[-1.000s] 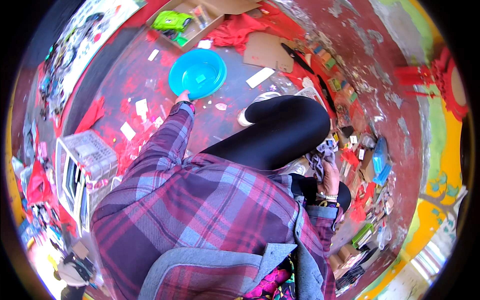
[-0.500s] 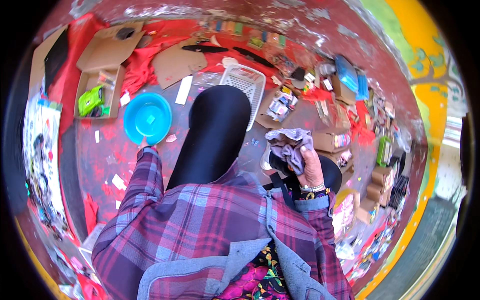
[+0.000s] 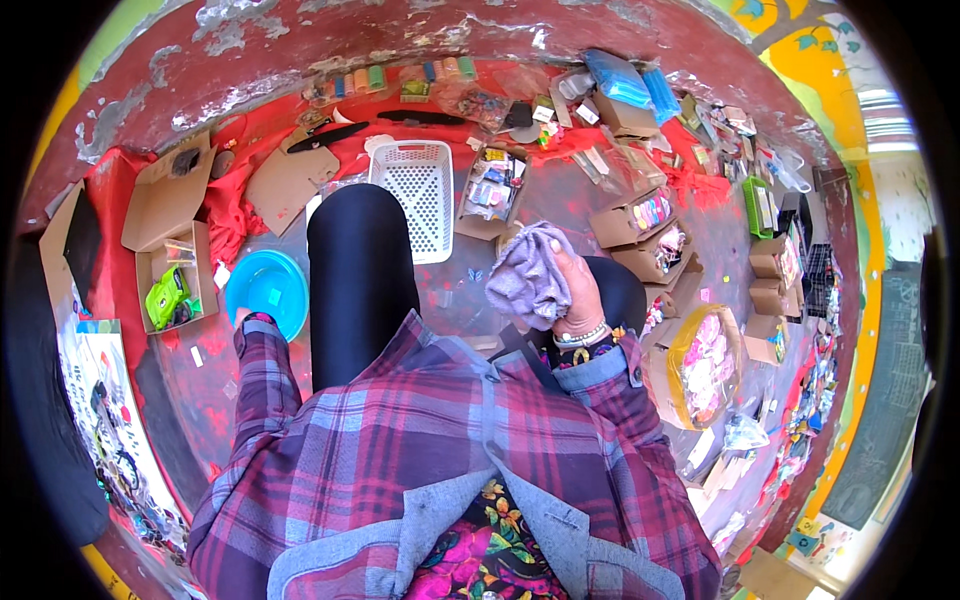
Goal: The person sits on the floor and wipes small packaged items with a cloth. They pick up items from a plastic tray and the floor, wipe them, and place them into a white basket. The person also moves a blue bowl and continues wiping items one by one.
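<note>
My left hand (image 3: pixel 243 317) is at the near-left rim of a round blue basin (image 3: pixel 262 264), closed on its edge; most of its fingers are hidden. A small light patch shows on the basin's bottom. In my right hand (image 3: pixel 579 293) is a crumpled greyish-purple cloth (image 3: pixel 528 277), held up in front of my right knee. Bracelets circle that wrist. Between the basin and the cloth rises my left knee in shiny black.
A white perforated basket (image 3: pixel 412 195) stands beyond my knees, beside an open carton of small packets (image 3: pixel 492 190). At left lies an open cardboard box with a green item (image 3: pixel 168 298). More cartons (image 3: pixel 630 218) line the right; red cloth (image 3: pixel 235 205) covers the far floor.
The view has swung right, so the floor things appear further left. My right hand has shifted left with the cloth, which now hangs bunched. My left hand stays at the basin rim.
</note>
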